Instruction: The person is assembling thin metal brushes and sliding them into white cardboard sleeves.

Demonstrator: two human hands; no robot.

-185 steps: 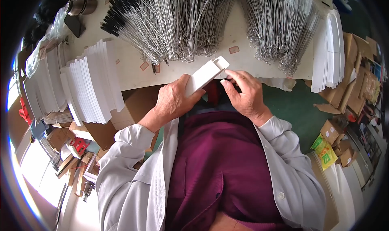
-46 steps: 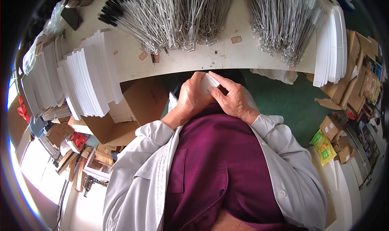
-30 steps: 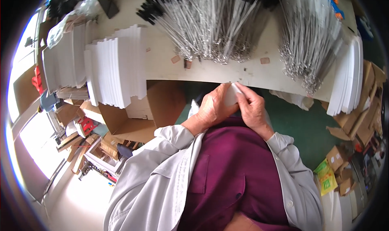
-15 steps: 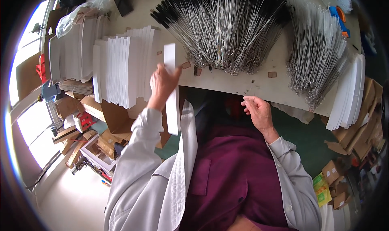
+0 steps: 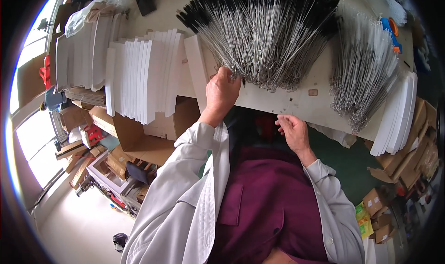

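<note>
A thick fan of black-bristled wire brushes [image 5: 264, 37] lies on the table, its looped metal ends toward me. My left hand [image 5: 221, 93] is closed at the near left side of this fan, its fingertips at the looped wire end of a brush; the exact grip is partly hidden. Just left of that hand, a long white box [image 5: 196, 62] lies slantwise on the table, reaching to its edge. My right hand [image 5: 295, 134] hovers off the table's near edge with thumb and fingers drawn together, and nothing shows in them.
Rows of white boxes [image 5: 132, 76] stand at the left, above an open cardboard carton [image 5: 143, 143]. At the right lie a second bundle of wire brushes [image 5: 364, 69], a stack of white strips [image 5: 396, 113] and a blue and orange tape dispenser [image 5: 391, 34].
My left hand has laid the white box on the table beside the rows, let it go and moved right to the brush ends. The right hand has barely moved.
</note>
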